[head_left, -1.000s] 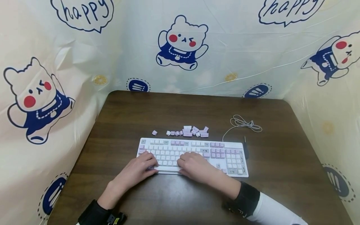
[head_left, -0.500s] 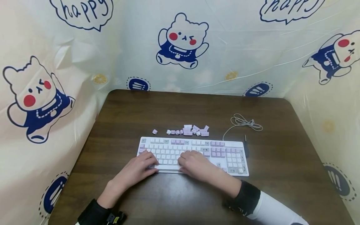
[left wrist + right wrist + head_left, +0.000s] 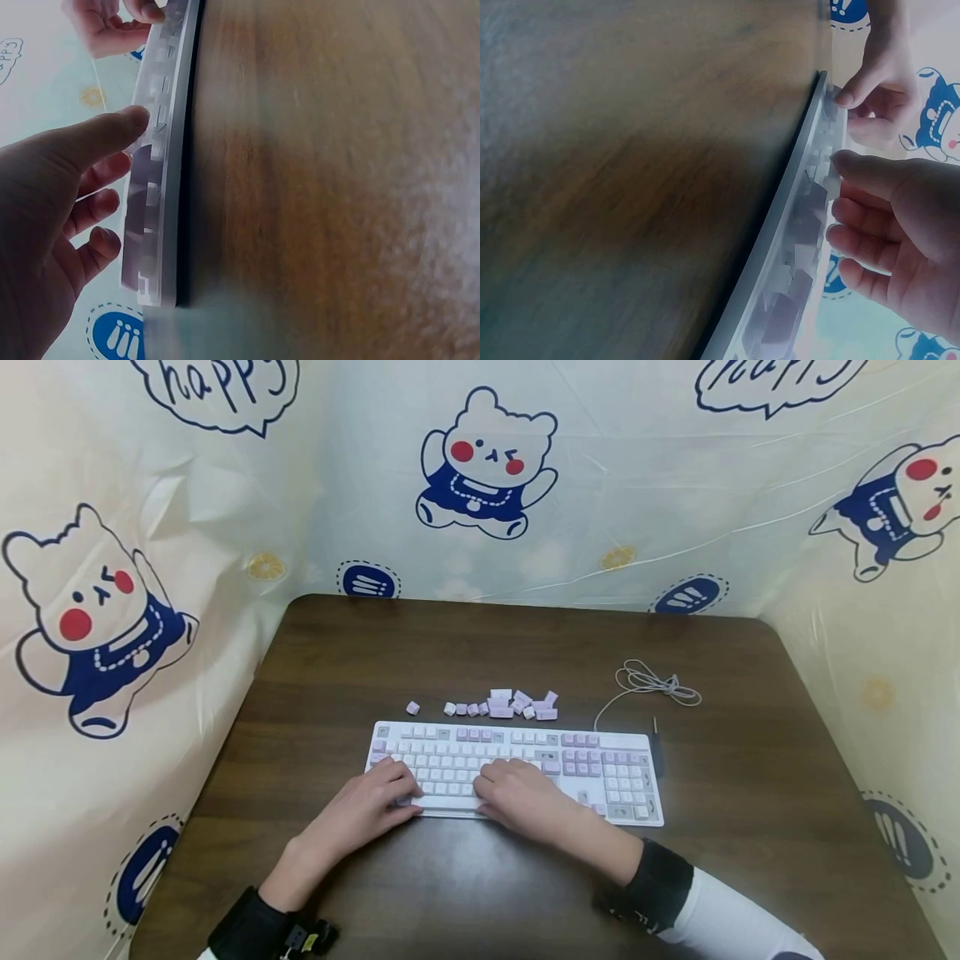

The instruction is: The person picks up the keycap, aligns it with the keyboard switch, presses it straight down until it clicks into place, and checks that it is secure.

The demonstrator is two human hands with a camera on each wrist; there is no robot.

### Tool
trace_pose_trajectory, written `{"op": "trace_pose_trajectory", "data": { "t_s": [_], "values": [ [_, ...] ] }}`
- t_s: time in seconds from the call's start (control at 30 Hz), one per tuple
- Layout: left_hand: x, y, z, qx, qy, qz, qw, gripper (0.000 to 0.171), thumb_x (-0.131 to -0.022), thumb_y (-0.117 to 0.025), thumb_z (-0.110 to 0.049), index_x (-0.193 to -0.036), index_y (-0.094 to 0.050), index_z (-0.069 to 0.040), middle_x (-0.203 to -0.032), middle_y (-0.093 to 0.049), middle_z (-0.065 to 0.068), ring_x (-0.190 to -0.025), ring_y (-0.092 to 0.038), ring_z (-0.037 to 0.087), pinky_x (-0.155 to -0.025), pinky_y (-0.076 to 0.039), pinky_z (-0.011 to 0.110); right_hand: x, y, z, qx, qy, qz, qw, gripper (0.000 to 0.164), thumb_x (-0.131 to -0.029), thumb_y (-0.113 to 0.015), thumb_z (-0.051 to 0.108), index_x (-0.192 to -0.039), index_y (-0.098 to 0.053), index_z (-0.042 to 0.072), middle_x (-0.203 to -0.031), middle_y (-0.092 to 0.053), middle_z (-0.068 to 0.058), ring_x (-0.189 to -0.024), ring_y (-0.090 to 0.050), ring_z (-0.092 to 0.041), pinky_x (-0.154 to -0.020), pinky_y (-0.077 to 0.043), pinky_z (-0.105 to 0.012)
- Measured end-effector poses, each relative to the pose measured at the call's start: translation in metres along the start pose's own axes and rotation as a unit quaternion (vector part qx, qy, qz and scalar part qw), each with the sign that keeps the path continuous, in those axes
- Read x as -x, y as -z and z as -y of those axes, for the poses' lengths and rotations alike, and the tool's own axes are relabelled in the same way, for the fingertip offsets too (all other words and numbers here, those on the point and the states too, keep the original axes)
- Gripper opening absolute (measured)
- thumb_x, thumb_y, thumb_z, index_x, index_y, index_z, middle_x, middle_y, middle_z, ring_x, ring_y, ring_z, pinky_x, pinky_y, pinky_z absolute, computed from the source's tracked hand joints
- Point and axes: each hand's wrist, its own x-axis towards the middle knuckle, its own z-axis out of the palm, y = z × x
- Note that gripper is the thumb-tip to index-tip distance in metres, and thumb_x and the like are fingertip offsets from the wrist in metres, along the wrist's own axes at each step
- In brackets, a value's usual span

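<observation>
A white keyboard (image 3: pixel 453 774) with white, lilac and grey keycaps lies on the dark wooden table. My left hand (image 3: pixel 371 797) rests over its left end, with the thumb beside the space bar. Over the middle keys is my right hand (image 3: pixel 525 797), its thumb near the right end of the space bar. In the left wrist view, the fingers (image 3: pixel 94 206) bend loosely above the keyboard (image 3: pixel 171 180) and grip nothing. The right wrist view has the right thumb (image 3: pixel 862 169) at the front row of keys, the other fingers relaxed behind it.
Several loose lilac and white keycaps (image 3: pixel 501 712) lie behind the keyboard, with a lone keycap (image 3: pixel 412 707) to their left. A bundled white cable (image 3: pixel 648 685) sits at the back right. Beside the keyboard's right end is a thin dark object (image 3: pixel 657 758). Printed sheets (image 3: pixel 480 568) surround the table (image 3: pixel 480 893).
The head view has tilted slightly, so everything sits a little higher in it. Both hands keep nearly the same place on the keyboard.
</observation>
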Motion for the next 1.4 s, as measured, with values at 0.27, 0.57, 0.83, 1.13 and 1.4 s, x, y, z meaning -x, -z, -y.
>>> {"op": "trace_pose_trajectory", "data": {
  "t_s": [0.27, 0.57, 0.83, 1.13, 1.4],
  "values": [
    [0.002, 0.001, 0.000, 0.012, 0.011, 0.011, 0.9998, 0.014, -0.082, -0.076, -0.030, -0.093, -0.073, -0.023, -0.089, -0.058, -0.012, -0.083, -0.046, 0.004, -0.065, -0.049, 0.025, -0.001, 0.000, -0.005, -0.035, -0.001, 0.005, 0.999, 0.015, -0.091, -0.065, 0.031, -0.088, -0.067, 0.016, -0.079, -0.060, 0.005, -0.074, -0.053, -0.012, -0.069, -0.050, -0.030],
    [0.001, 0.002, 0.000, 0.031, 0.019, 0.016, 0.9992, 0.014, -0.083, -0.075, -0.030, -0.096, -0.075, -0.023, -0.090, -0.061, -0.011, -0.085, -0.047, 0.004, -0.069, -0.050, 0.026, -0.004, 0.001, -0.019, -0.160, -0.032, 0.043, 0.986, 0.014, -0.090, -0.067, 0.032, -0.083, -0.066, 0.020, -0.078, -0.058, 0.009, -0.074, -0.051, -0.007, -0.069, -0.048, -0.025],
    [0.002, 0.000, 0.000, 0.026, 0.023, 0.002, 0.9994, 0.014, -0.082, -0.076, -0.029, -0.094, -0.074, -0.022, -0.091, -0.062, -0.011, -0.086, -0.048, 0.005, -0.070, -0.050, 0.027, -0.006, -0.001, -0.022, -0.180, -0.052, 0.043, 0.981, 0.014, -0.090, -0.067, 0.030, -0.088, -0.067, 0.016, -0.080, -0.059, 0.006, -0.075, -0.051, -0.007, -0.070, -0.049, -0.025],
    [0.000, -0.002, 0.000, 0.019, 0.013, -0.005, 0.9997, 0.013, -0.081, -0.077, -0.028, -0.092, -0.072, -0.022, -0.091, -0.061, -0.011, -0.085, -0.047, 0.005, -0.067, -0.049, 0.026, -0.003, 0.001, -0.017, -0.129, -0.046, 0.027, 0.990, 0.015, -0.090, -0.067, 0.032, -0.087, -0.064, 0.018, -0.080, -0.057, 0.007, -0.075, -0.050, -0.008, -0.067, -0.049, -0.027],
    [-0.002, -0.003, -0.003, -0.005, 0.004, 0.000, 1.0000, 0.014, -0.080, -0.078, -0.027, -0.090, -0.070, -0.021, -0.088, -0.059, -0.010, -0.083, -0.046, 0.006, -0.064, -0.048, 0.026, 0.000, 0.000, -0.009, -0.073, -0.032, 0.016, 0.997, 0.017, -0.090, -0.066, 0.031, -0.086, -0.060, 0.016, -0.078, -0.055, 0.005, -0.072, -0.050, -0.011, -0.066, -0.048, -0.029]
  ]
}}
